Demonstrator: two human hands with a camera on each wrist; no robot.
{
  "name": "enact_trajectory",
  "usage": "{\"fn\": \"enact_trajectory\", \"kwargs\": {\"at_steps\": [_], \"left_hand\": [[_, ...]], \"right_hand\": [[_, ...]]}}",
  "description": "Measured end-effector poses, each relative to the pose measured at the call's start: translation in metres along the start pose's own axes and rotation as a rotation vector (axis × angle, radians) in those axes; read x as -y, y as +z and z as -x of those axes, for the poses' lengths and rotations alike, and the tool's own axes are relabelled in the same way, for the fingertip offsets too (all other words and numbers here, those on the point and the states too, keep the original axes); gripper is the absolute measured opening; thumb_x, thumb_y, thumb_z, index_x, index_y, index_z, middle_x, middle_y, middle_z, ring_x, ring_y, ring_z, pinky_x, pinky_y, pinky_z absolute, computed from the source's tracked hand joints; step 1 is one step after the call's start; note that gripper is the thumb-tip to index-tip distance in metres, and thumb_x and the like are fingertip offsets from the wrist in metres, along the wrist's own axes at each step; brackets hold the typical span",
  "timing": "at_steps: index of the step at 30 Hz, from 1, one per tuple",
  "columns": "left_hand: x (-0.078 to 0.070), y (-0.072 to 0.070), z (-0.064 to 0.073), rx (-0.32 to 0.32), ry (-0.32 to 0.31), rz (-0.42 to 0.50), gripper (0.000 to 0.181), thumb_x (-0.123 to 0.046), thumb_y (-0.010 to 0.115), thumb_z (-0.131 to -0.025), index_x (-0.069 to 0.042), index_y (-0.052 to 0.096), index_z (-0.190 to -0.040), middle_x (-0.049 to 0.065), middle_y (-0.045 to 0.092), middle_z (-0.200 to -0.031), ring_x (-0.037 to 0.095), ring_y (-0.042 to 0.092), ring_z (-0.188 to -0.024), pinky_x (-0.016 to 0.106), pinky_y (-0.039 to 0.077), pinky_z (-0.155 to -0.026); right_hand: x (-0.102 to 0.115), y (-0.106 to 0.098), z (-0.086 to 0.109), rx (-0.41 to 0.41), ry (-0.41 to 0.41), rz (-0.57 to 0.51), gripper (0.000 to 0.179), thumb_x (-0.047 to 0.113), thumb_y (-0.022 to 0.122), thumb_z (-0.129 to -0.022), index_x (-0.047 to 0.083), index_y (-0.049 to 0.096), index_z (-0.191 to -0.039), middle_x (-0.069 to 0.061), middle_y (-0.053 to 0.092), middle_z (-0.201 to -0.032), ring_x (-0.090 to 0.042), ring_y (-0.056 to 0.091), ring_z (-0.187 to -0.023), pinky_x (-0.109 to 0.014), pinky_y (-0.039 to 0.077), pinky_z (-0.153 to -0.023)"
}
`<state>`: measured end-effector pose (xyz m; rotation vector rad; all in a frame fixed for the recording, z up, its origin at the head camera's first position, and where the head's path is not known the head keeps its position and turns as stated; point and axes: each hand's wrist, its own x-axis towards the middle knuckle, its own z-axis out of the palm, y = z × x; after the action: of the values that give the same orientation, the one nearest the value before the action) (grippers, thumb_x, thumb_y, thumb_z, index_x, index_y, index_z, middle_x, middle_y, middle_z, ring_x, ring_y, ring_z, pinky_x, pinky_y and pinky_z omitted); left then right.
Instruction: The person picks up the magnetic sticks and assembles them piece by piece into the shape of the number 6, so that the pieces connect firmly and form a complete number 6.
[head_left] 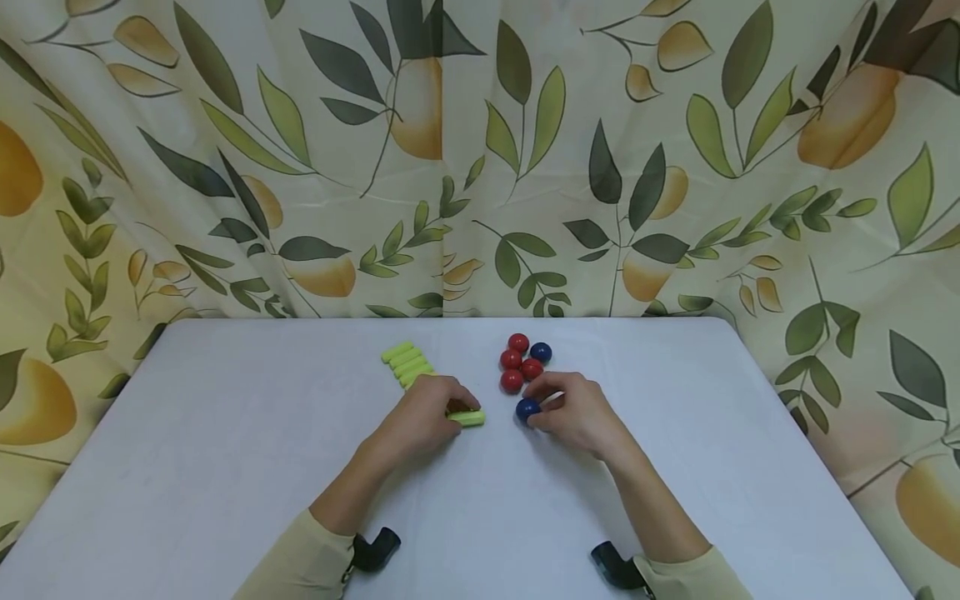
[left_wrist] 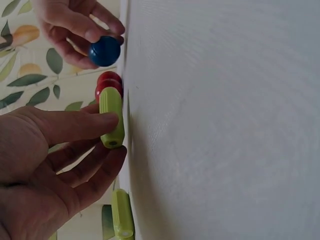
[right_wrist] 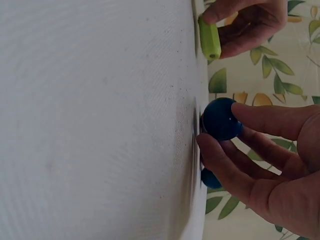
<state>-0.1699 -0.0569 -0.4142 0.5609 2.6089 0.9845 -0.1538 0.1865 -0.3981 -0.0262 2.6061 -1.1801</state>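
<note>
Near the middle of the table my left hand [head_left: 426, 410] pinches a short light-green bar [head_left: 470, 418] between thumb and fingers. In the left wrist view this green bar [left_wrist: 111, 120] shows ribbed sides and a small dark hole in its end. Across from it, my right hand [head_left: 577, 414] holds a glossy dark-blue ball [head_left: 527, 410] by thumb and fingertips. The right wrist view has the blue ball [right_wrist: 221, 119] close over the white surface. Just behind the right hand lie several red balls [head_left: 511, 359] and a second blue ball [head_left: 541, 353].
More green bars [head_left: 405, 360] lie side by side beyond the left hand, partly hidden by it. A white cloth covers the table [head_left: 247, 433]. Behind its far edge hangs a leaf-patterned curtain [head_left: 480, 208]. Black wrist devices [head_left: 378, 550] sit at both sleeves.
</note>
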Motion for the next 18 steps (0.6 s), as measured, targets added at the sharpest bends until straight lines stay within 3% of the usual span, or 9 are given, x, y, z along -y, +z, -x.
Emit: {"fn": "enact_trajectory", "kwargs": {"at_steps": [18], "left_hand": [[-0.0040, 0.0062, -0.0052, 0.023, 0.088, -0.009, 0.031, 0.004, 0.075, -0.089, -0.009, 0.079, -0.117, 0.002, 0.077, -0.111, 0.016, 0.068, -0.104, 0.036, 0.057, -0.097]], "right_hand": [[0.0040, 0.0054, 0.0035, 0.045, -0.031, 0.019, 0.026, 0.005, 0.080, -0.087, 0.013, 0.075, -0.111, -0.007, 0.070, -0.105, -0.022, 0.066, -0.092, -0.032, 0.060, -0.075]]}}
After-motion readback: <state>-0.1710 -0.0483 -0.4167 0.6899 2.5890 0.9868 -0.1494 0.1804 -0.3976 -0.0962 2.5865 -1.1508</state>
